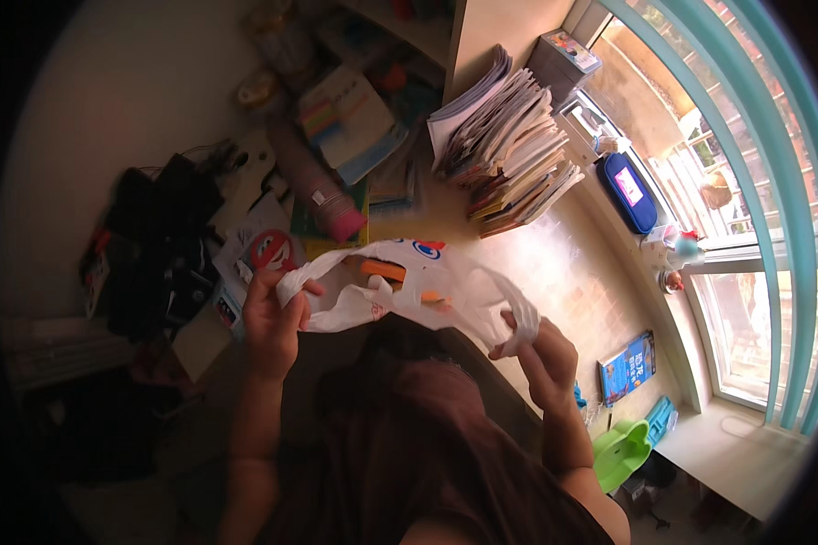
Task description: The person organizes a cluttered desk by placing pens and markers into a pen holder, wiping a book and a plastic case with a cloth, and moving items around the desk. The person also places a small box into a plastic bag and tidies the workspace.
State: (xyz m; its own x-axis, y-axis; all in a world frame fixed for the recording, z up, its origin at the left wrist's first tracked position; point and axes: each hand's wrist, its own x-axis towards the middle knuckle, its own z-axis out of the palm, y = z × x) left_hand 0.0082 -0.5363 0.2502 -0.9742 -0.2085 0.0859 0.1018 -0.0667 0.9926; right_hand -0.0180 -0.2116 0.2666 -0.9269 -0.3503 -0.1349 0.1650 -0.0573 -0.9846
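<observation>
A white plastic bag (344,307) with a coloured print is stretched between my two hands, its mouth spread wide. My left hand (276,318) grips one handle of it, fingers closed round the plastic. The other handle is bunched in my right hand (538,350), also closed. Through the opening an orange item (384,271) shows inside; its kind I cannot make out. Just beyond the bag lie a pinkish cylindrical case (314,186) and a paper with a red cartoon figure (273,247).
A desk (541,263) runs beneath the window. Stacked books (509,136) stand at its back. Along the sill is a blue case (627,193). To the right are a blue book (627,368) and a green tub (620,454). Dark bags (159,245) sit at left.
</observation>
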